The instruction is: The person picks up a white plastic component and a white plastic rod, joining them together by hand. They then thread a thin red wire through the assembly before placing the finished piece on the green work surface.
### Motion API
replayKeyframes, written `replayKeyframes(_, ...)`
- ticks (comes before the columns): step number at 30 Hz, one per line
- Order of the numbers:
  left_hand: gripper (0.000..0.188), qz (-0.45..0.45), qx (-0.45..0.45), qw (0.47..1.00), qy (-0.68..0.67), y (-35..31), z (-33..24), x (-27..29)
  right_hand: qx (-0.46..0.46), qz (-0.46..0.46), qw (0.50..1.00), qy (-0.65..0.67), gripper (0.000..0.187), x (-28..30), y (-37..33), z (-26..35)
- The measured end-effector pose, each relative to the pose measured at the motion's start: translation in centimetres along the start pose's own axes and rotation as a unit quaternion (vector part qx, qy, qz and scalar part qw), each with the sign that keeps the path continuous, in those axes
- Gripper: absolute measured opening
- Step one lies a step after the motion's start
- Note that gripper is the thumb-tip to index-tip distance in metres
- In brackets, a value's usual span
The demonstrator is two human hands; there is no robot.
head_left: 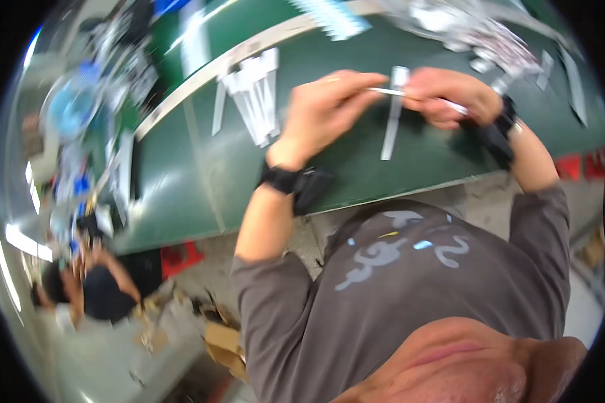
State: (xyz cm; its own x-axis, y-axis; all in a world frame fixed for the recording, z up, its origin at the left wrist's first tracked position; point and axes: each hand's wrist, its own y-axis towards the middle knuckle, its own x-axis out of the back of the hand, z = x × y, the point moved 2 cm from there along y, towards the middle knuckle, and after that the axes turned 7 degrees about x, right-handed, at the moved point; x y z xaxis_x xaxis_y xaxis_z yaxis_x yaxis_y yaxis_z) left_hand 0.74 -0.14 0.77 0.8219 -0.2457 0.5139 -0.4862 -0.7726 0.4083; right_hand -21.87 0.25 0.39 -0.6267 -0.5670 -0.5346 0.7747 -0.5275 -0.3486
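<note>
White and slim, the stick above the table looks light and stiff, best held near its ends, where the left hand and right hand grip it.

On the smooth dark-green table, a flat, narrow white strip lies between the bare left hand and the bare right hand. A thin white rod crosses above it, from hand to hand. Left of the left hand lies a bunch of flat white strips, before a long pale rail. A clear plastic bag lies behind the right hand; a long grey strip lies farther right.
</note>
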Motion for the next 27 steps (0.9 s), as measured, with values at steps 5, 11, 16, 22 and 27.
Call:
replayKeyframes(5,0.020,0.041,0.047,0.998,0.020,0.2,-0.3,-0.3,0.028,-0.011,1.000,0.003,0.030,0.6,-0.3,-0.8)
replayKeyframes(11,0.017,0.004,0.067,0.997,0.028,0.3,0.4,-0.3,0.084,-0.117,0.974,-0.172,0.039,0.6,-1.8,0.0)
replayKeyframes(16,0.018,-0.019,0.083,0.994,0.068,0.3,0.9,0.4,0.276,-0.175,0.870,-0.369,0.030,0.6,-1.6,0.8)
replayKeyframes(22,0.018,-0.044,0.059,0.993,0.089,0.3,0.9,0.2,0.392,-0.202,0.638,-0.632,0.017,-0.1,-1.8,1.1)
replayKeyframes(27,0.019,-0.077,-0.071,0.980,0.169,0.9,0.0,-0.8,0.421,-0.187,0.613,-0.642,0.013,-0.4,-1.3,0.7)
